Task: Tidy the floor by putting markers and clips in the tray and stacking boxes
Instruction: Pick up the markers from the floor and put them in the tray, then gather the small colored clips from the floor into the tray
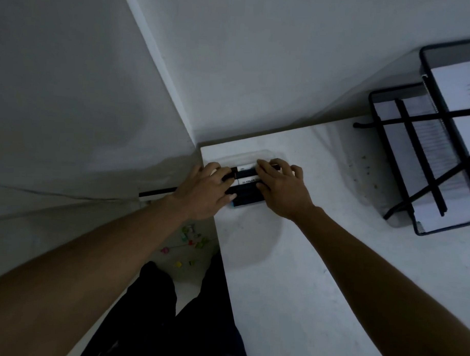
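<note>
Left hand (205, 190), right hand (281, 187) grip "COLOR" markers (246, 178).

Obs: markers (245, 187) have black and white barrels, one white band with black lettering, one blue end. The tray (245, 154) is clear. The bench (292, 273) is white with dark specks. The mesh paper rack (405, 162) is black; its sheets (461, 87) are white with grey lines. The clips (192, 237) are green, pink, yellow and red, on a pale floor (190, 276). The trousers (154, 308) are black.
</note>
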Demonstrator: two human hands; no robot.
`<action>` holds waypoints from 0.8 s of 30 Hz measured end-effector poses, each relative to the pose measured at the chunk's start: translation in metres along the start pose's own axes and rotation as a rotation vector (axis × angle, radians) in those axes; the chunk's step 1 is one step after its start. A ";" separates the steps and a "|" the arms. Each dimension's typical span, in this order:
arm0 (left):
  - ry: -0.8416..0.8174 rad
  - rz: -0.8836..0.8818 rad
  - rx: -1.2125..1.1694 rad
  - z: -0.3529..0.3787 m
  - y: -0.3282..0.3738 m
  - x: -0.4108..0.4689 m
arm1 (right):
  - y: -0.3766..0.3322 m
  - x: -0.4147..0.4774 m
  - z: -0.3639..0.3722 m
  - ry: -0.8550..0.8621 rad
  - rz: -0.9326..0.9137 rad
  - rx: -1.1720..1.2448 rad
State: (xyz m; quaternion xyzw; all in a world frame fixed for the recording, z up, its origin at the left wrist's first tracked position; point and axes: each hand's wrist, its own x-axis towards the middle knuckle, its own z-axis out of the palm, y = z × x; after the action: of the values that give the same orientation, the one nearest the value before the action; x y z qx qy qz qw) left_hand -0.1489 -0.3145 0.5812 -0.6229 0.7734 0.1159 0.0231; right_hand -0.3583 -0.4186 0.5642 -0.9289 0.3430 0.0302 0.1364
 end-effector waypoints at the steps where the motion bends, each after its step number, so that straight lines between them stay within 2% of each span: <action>1: 0.021 -0.001 -0.023 0.000 0.000 -0.005 | -0.002 -0.001 -0.001 0.036 0.024 0.029; 8: 0.048 -0.127 -0.188 -0.012 -0.008 -0.038 | -0.018 -0.018 -0.009 0.243 0.313 0.303; 11: 0.144 -0.147 -0.249 -0.017 -0.011 -0.064 | -0.043 -0.030 -0.012 0.301 0.353 0.326; 15: 0.189 -0.182 -0.342 -0.014 -0.024 -0.101 | -0.091 -0.046 -0.005 0.344 0.363 0.308; 20: 0.104 -0.219 -0.447 -0.003 -0.052 -0.158 | -0.174 -0.060 0.008 0.375 0.353 0.298; 24: 0.008 -0.174 -0.529 0.020 -0.090 -0.220 | -0.253 -0.070 0.035 0.361 0.425 0.357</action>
State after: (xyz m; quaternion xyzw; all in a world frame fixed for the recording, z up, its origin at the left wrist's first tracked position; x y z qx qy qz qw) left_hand -0.0144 -0.1174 0.5874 -0.6716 0.6600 0.3091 -0.1337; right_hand -0.2467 -0.1806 0.5998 -0.7885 0.5475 -0.1677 0.2245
